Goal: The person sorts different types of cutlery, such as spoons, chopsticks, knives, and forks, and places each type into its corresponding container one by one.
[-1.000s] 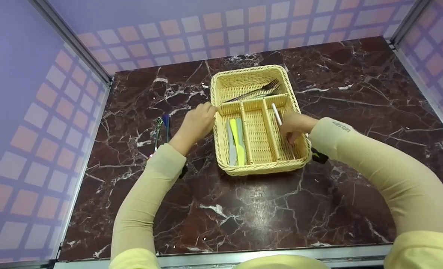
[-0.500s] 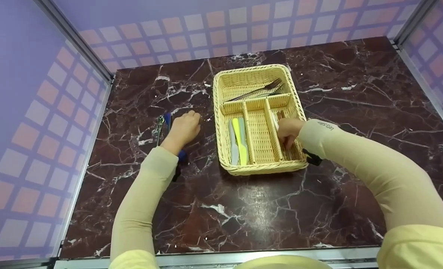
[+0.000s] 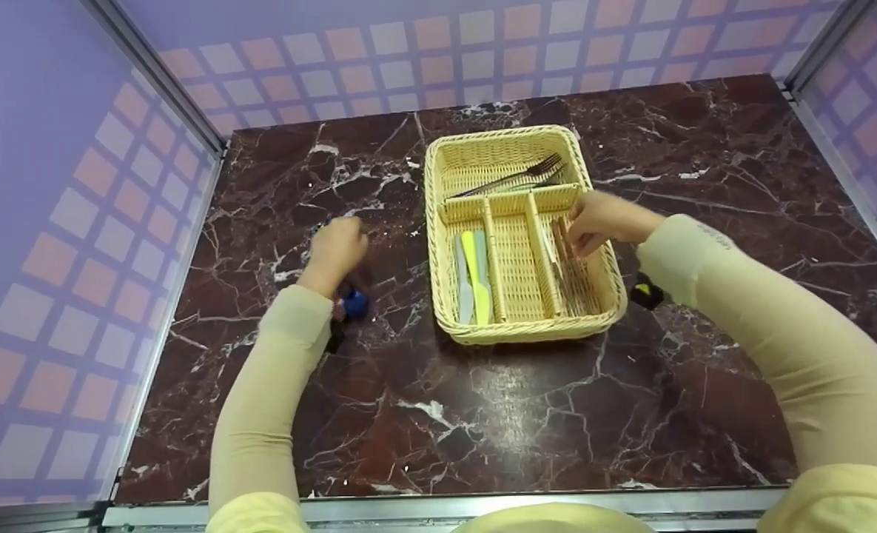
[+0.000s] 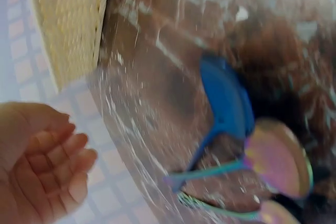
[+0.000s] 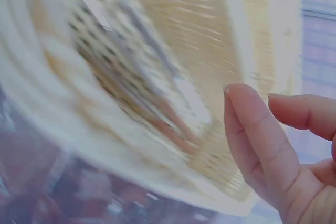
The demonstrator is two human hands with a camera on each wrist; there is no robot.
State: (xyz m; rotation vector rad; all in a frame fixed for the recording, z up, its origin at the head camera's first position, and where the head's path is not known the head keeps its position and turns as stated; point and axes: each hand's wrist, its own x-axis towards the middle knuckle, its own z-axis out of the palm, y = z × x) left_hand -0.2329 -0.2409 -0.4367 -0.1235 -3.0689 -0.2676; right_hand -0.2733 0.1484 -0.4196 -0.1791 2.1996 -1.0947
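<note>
My left hand [image 3: 337,252] is over the spoons left of the basket, fingers loosely bent and holding nothing. Below it, the left wrist view shows a blue spoon [image 4: 226,98], a rainbow-coloured spoon [image 4: 278,158] and part of another spoon [image 4: 275,213] lying on the table. Above the right compartment of the wicker basket [image 3: 531,337] is my right hand [image 3: 605,220]; thumb and fingers are apart with nothing between them. Slim utensils [image 3: 573,285] with white and brown ends lie in that compartment; blur hides their exact kind.
Table knives [image 3: 474,277], yellow and grey, lie in the basket's left compartment. Dark forks [image 3: 512,178] rest in the wide back one. Patterned panels [image 3: 438,59] border the dark marble table [image 3: 438,444] at the back and sides.
My left hand has moved left from the basket's edge to over the spoons. The right hand has let go of the slim utensils and lifted towards the back of their compartment.
</note>
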